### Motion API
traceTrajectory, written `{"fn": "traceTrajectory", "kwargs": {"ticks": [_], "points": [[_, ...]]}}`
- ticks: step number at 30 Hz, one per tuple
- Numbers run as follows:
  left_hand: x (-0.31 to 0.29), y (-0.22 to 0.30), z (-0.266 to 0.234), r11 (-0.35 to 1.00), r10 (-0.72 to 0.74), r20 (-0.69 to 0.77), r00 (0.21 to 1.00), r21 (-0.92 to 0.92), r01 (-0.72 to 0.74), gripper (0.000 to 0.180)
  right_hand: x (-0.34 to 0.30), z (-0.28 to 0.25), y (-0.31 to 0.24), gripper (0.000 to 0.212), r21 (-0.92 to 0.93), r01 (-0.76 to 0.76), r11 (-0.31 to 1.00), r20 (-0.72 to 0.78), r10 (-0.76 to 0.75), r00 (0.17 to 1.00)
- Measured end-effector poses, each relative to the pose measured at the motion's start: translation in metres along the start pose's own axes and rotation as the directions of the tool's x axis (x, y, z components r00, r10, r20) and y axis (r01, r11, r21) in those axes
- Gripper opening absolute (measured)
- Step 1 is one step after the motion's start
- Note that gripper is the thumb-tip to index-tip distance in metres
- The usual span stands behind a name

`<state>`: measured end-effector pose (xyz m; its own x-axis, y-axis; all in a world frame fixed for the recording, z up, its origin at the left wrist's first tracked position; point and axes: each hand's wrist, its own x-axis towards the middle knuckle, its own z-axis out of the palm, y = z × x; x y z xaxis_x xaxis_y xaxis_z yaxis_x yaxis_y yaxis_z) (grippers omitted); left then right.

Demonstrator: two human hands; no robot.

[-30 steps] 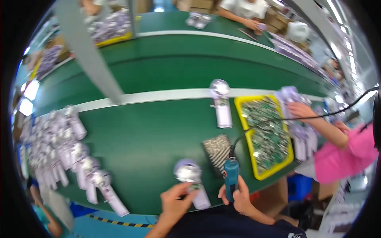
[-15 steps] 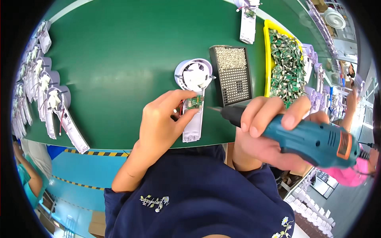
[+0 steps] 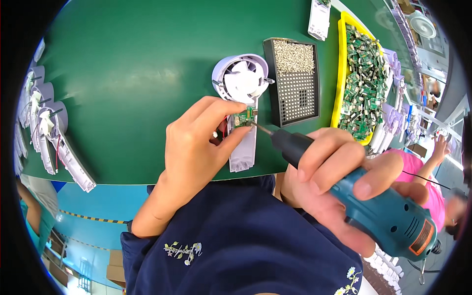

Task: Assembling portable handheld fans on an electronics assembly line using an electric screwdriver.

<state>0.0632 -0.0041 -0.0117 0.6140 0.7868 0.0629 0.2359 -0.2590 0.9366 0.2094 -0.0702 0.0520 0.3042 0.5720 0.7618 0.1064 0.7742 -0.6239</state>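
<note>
One label [image 3: 422, 238] marks the screwdriver [image 3: 386, 214]; lettering [image 3: 193, 252], the shirt [image 3: 246, 231].

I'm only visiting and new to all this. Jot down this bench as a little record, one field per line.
Left hand: fingers grip a green circuit board over the handle of a white-and-lilac fan
Right hand: wrapped around a teal electric screwdriver
Bit: points at the circuit board; contact unclear
Right of fan: black tray with small metal pieces, then yellow bin of circuit boards
Far left: more fans
Surface: green table
</note>
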Motion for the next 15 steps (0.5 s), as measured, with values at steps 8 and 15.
{"fn": "traceTrajectory", "kwargs": {"ticks": [8,15], "points": [[0.0004,-0.0038,0.0009,0.999,0.045,-0.010,0.999,-0.030,-0.045,0.037,-0.0011,-0.0003,0.0054,0.082,0.031,-0.047,0.998,0.024,0.046,0.999],[0.0010,-0.0025,0.0008,0.999,0.032,-0.010,0.999,-0.023,-0.032,0.036,-0.0022,0.0064,0.0060,0.084,-0.009,-0.034,0.999,-0.004,0.034,0.999]]}}
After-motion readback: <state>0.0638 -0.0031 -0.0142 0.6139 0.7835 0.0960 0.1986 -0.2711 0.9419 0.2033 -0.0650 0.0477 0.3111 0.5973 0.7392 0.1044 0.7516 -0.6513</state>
